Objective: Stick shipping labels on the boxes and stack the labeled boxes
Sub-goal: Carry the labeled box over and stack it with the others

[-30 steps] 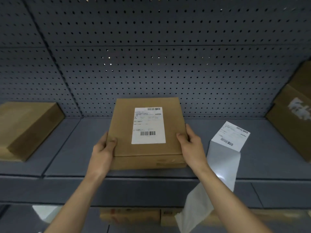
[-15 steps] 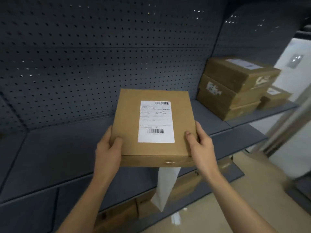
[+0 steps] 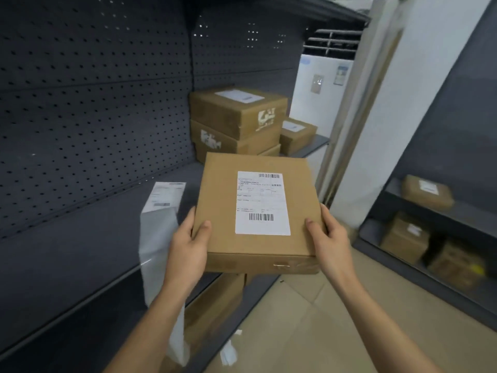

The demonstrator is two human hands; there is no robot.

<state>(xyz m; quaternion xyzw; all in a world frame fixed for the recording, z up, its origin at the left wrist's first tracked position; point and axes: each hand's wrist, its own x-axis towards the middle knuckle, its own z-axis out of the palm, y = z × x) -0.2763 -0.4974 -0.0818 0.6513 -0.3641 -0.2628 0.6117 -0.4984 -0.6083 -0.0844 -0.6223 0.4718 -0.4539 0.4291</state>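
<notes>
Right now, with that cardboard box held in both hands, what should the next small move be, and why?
Probably carry the cardboard box forward to the stack of boxes at the far end of the shelf. Its shipping label is already stuck on top, the left hand and right hand grip its sides, and that stack's top box bears a label too.

Dark grey metal shelf (image 3: pixel 80 251) lies bare across the frame's left; a white strip of label sheets (image 3: pixel 158 224) drapes its front edge, and 3 stacked brown cardboard boxes (image 3: pixel 236 122) block its far end, upper centre.
</notes>
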